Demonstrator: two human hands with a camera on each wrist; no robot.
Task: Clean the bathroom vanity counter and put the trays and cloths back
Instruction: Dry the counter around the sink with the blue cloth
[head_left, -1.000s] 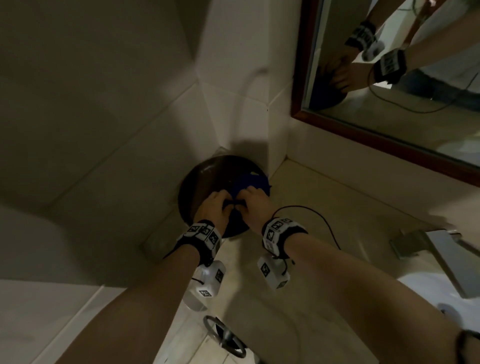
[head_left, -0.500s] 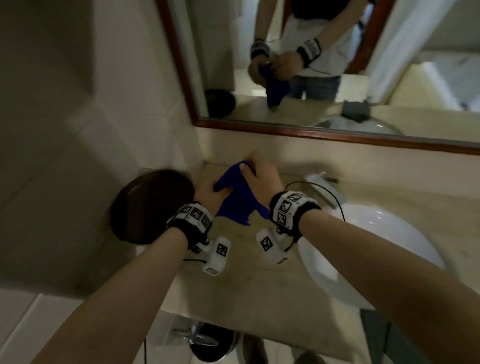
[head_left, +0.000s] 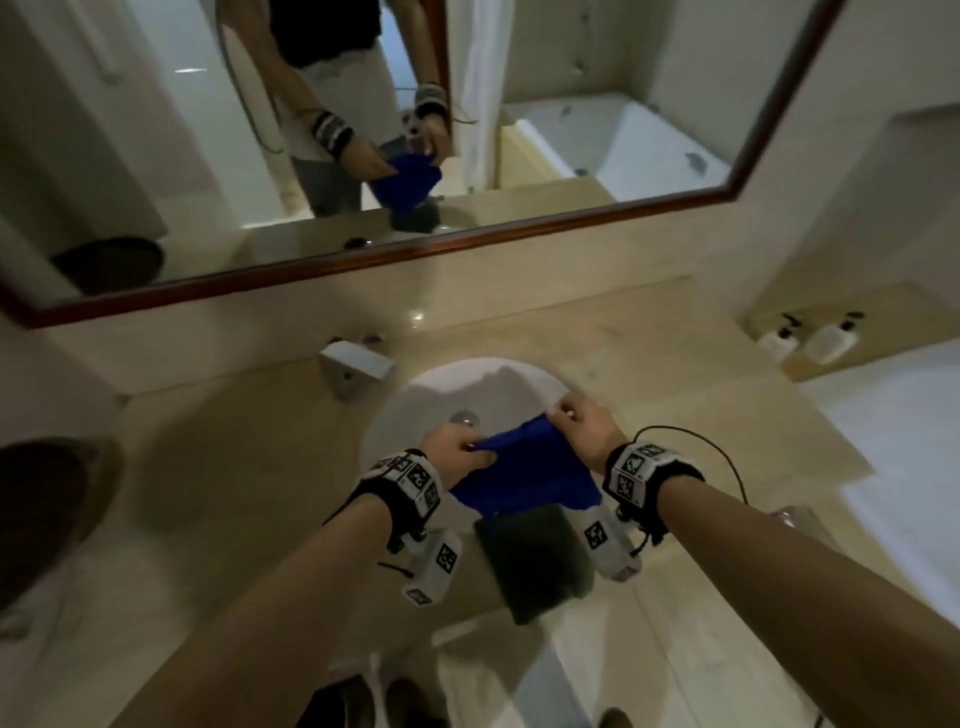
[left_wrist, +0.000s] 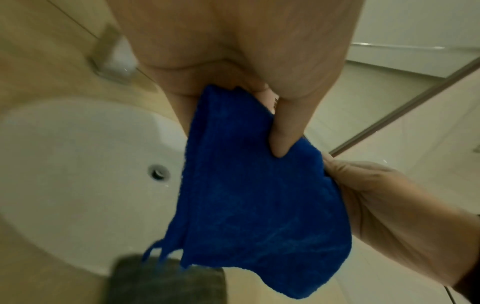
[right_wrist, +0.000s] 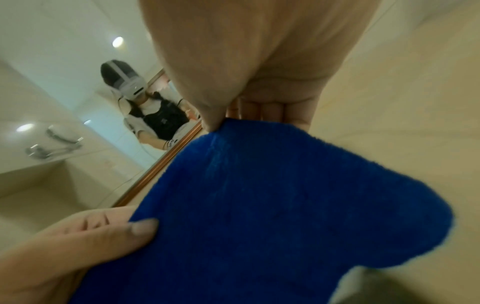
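A blue cloth (head_left: 524, 470) hangs stretched between both hands above the white sink (head_left: 415, 410). My left hand (head_left: 457, 452) pinches its left top corner and my right hand (head_left: 582, 423) pinches the right one. In the left wrist view the blue cloth (left_wrist: 249, 189) droops from the thumb and fingers over the basin, frayed threads at its lower edge. In the right wrist view the blue cloth (right_wrist: 259, 216) fills the lower frame. A dark grey folded cloth (head_left: 535, 561) lies on the counter's front edge below the blue one. A dark round tray (head_left: 47, 514) sits at the counter's far left.
A square metal faucet (head_left: 356, 366) stands behind the sink. Two white pump bottles (head_left: 805, 340) sit on a ledge at the back right. A wood-framed mirror (head_left: 363, 260) runs along the wall. The beige counter (head_left: 234, 467) spreads to both sides of the basin.
Both hands lifted the blue cloth off the dark round tray at the left corner, carried it right over the sink, and pulled it wider between them.
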